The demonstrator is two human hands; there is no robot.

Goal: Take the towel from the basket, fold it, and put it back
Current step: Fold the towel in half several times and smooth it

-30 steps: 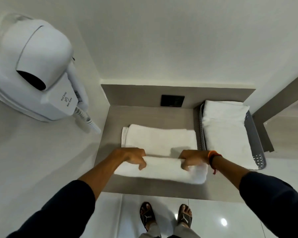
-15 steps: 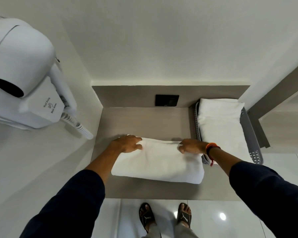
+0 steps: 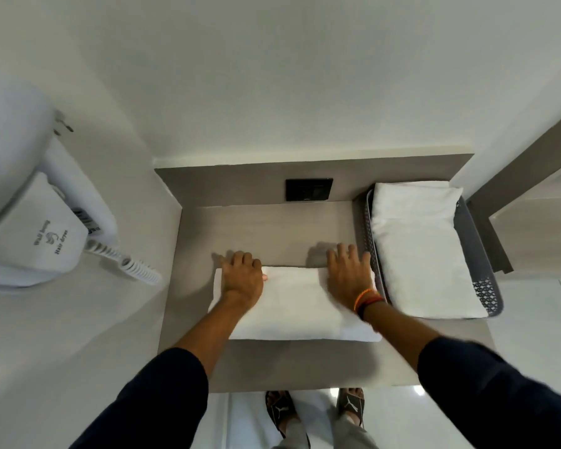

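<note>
A white towel lies folded into a compact rectangle on the grey-brown counter. My left hand rests flat on the towel's far left corner, fingers reaching over the far edge. My right hand presses flat on the far right corner, fingers spread and holding nothing. To the right stands a grey perforated basket with another folded white towel inside it.
A white wall-mounted hair dryer with a coiled cord hangs on the left wall. A black socket plate sits on the back panel. My sandalled feet stand on glossy floor below the counter's front edge.
Both hands carried the near half of the towel over onto the far half, then let go of the edge and flattened out on top of the folded towel.
</note>
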